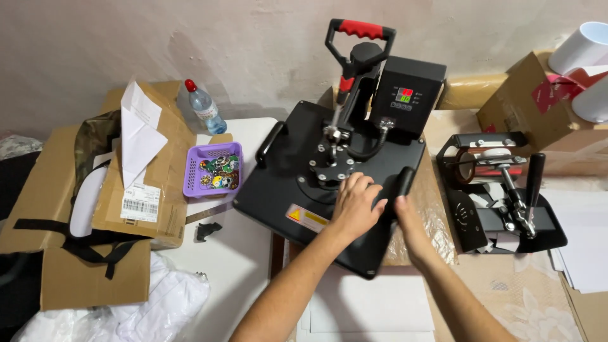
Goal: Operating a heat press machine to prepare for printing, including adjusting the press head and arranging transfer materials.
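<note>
Head view shows one black heat press (316,183) on the table (240,253). Its flat top plate is swung out, with its long side slanting from upper left to lower right. Its red-topped lever (358,31) points up. Two hands rest on the plate. The left hand (356,204) lies flat with fingers spread, holding nothing. The right hand (405,212) has its grip closed on the black side handle (404,183). One purple basket (213,168), one water bottle (204,107) and one mug press (506,190) sit nearby.
</note>
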